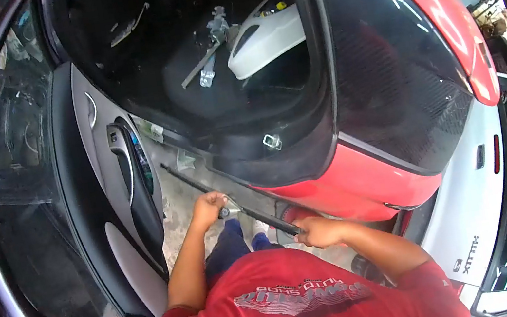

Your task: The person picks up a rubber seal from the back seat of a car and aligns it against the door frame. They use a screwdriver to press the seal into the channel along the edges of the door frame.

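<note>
A long, thin black bar (262, 216) runs diagonally in front of my body, between the dark car door and the red car body. My right hand (319, 231) is closed around its near right end. My left hand (210, 208) is by the bar's middle, fingers pinched together at a small pale metal piece (232, 204). A small round metal part (224, 212) shows just under those fingers. What exactly the left fingers grip is partly hidden. The bar's far end points up and left, toward the door's inner panel.
On the left stands a car door with a grey and black inner panel (104, 126). Ahead, a dark opening in the red car body (362, 171) holds a white curved part (268, 40) and metal tools (217, 31). A white vehicle (467, 211) stands at right.
</note>
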`<state>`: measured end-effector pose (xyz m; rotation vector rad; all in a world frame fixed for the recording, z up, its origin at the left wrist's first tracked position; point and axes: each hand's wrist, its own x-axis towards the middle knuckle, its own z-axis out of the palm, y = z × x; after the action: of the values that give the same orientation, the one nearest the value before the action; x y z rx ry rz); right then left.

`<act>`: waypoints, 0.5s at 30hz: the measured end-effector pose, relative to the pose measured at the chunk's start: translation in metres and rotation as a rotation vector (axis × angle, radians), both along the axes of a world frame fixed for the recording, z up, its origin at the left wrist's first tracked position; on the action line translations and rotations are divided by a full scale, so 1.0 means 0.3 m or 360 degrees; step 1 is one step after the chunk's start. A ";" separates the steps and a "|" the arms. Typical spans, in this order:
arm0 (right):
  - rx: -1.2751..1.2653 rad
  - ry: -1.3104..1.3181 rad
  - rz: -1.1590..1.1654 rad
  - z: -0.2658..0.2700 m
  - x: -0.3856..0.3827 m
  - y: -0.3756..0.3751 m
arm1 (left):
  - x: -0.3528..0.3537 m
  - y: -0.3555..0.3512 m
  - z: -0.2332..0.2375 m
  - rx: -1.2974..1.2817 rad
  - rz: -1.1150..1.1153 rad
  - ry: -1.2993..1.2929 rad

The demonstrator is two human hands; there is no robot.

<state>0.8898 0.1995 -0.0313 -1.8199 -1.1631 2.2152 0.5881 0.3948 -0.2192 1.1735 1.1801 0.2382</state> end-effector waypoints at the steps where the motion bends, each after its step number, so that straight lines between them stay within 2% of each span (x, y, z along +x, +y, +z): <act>1: 0.0244 -0.0079 0.0089 -0.029 0.012 -0.016 | 0.034 0.002 -0.017 0.0035 0.0025 0.0007; 4: 0.0031 -0.0189 0.0028 -0.002 0.029 -0.020 | 0.110 0.009 -0.093 -0.0117 -0.0065 0.0055; 6: -0.0043 -0.0195 -0.0031 -0.030 0.046 -0.024 | 0.129 0.011 -0.201 -0.0253 -0.0017 -0.0044; 8: -0.0122 -0.0187 -0.0090 -0.040 0.061 -0.050 | 0.097 0.026 -0.285 0.0133 0.0001 0.0384; 10: -0.0439 -0.0125 0.0117 -0.010 0.104 -0.092 | -0.229 0.232 -0.595 0.0272 0.0278 0.0629; 11: -0.0553 -0.0136 0.0083 0.081 0.106 -0.126 | -0.338 0.298 -0.621 0.0244 0.0275 0.0629; 12: -0.0664 -0.0150 0.0050 0.146 0.122 -0.139 | -0.391 0.415 -0.653 0.0382 0.0325 0.0738; 13: -0.0874 0.0029 -0.0249 0.098 0.145 -0.193 | -0.414 0.487 -0.672 0.0513 0.0363 0.0862; 14: -0.0923 0.0058 -0.0273 0.078 0.115 -0.221 | -0.296 0.467 -0.648 0.0627 0.0399 0.0923; 15: -0.0830 -0.0005 -0.0099 0.064 0.114 -0.211 | -0.075 0.447 -0.584 0.0769 0.0460 0.0947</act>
<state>0.9241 0.1363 -0.0121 -1.9809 -0.5415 2.6546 0.5654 0.5288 -0.3945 1.5504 1.8912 0.4277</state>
